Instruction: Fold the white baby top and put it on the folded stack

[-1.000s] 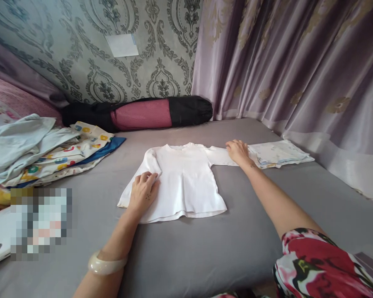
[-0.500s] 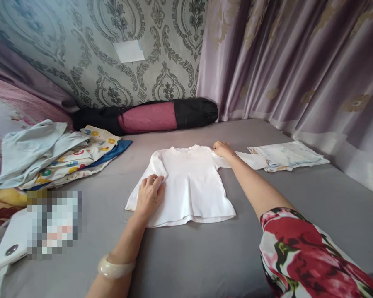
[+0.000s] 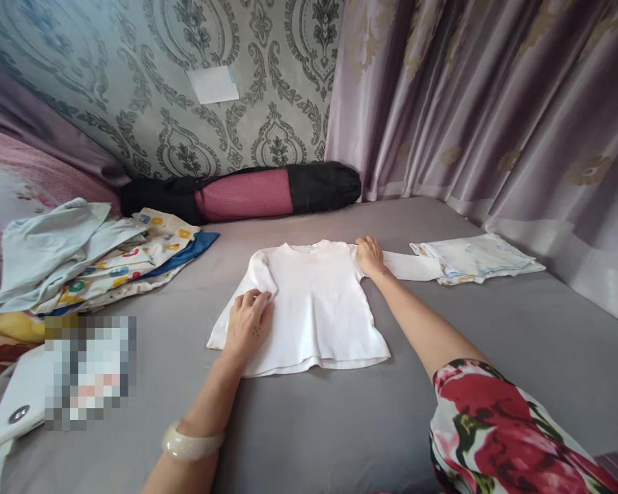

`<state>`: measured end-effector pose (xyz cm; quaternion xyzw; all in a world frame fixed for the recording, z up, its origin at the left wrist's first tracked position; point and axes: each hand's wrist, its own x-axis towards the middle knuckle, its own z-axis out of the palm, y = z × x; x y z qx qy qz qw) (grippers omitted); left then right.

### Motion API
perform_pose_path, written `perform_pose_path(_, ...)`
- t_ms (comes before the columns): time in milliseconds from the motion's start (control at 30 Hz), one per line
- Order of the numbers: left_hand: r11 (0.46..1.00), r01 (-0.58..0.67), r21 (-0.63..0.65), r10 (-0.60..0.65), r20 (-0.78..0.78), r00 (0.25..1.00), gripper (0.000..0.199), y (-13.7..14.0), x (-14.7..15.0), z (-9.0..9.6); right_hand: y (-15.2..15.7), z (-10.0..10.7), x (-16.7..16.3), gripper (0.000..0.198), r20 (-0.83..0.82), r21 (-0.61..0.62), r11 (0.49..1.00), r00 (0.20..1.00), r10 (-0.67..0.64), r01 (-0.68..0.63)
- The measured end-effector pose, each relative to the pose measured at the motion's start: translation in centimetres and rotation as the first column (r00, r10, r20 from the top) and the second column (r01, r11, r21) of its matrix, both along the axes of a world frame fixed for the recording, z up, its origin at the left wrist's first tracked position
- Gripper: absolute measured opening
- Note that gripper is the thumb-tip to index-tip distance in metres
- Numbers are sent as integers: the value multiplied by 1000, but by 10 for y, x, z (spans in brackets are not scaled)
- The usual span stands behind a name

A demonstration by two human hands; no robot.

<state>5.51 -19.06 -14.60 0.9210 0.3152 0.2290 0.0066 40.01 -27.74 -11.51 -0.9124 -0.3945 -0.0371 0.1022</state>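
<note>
A white long-sleeved shirt (image 3: 314,302) lies spread out on the grey bed sheet, collar pointing away from me. Its left sleeve angles down along the body, while the right sleeve (image 3: 412,265) stretches out sideways. My left hand (image 3: 250,319) rests on the lower left of the shirt, over the sleeve, fingers slightly bent and apart. At the right shoulder seam, my right hand (image 3: 369,257) lies on the fabric with its fingers laid over the top of the sleeve. The cuff end of that sleeve reaches a stack of folded clothes (image 3: 484,257).
A heap of clothes (image 3: 97,261) sits at the left. Below it lie a white phone-like device (image 3: 25,394) with a cord and a blurred-out item (image 3: 100,370). A black and pink rolled bag (image 3: 244,192) runs along the wall. Purple curtains (image 3: 468,103) hang at the right.
My right hand has turned and shifted slightly, from a bent grip at the shoulder to lying over the top of the sleeve. My left hand and the shirt look unmoved.
</note>
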Motion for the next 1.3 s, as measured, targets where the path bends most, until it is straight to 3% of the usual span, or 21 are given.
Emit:
perform_pose_path(100, 1000, -11, -20, 11, -18, 1000, 33, -2, 1, 2, -5, 2, -13, 48, -30, 5, 1000, 999, 29, -29)
perform_pose_path(333, 997, -16, -76, 16, -1, 1000, 33, -3, 2, 8, -3, -6, -49, 59, -115, -80, 968, 966, 229, -239)
perform_pose_path(567, 975, 42, -219, -13, 133, 991, 33, -2, -2, 18, 5, -14, -48, 71, -142, -139, 958, 962, 232, -251)
perform_pose_path(700, 945, -67, -321, 134, 191, 972, 32, 2, -7, 25, 7, -19, -46, 71, -135, -158, 956, 965, 226, -247)
perform_pose_path(867, 924, -273, -270, 324, 167, 931, 31, 14, -21, 28, 9, -16, -45, 71, -152, -196, 949, 964, 219, -246)
perform_pose_path(1000, 873, -415, -257, 444, 65, 894, 29, 25, -31, 20, 14, -9, -52, 71, -183, -216, 947, 963, 199, -237)
perform_pose_path(1167, 838, -499, -221, 519, 39, 854, 29, 32, -37, 9, 30, -5, -67, 70, -204, -173, 948, 952, 230, -266)
perform_pose_path(1300, 807, -538, -243, 556, 11, 831, 30, 32, -39, 11, 44, -10, -70, 72, -199, -143, 966, 963, 183, -213)
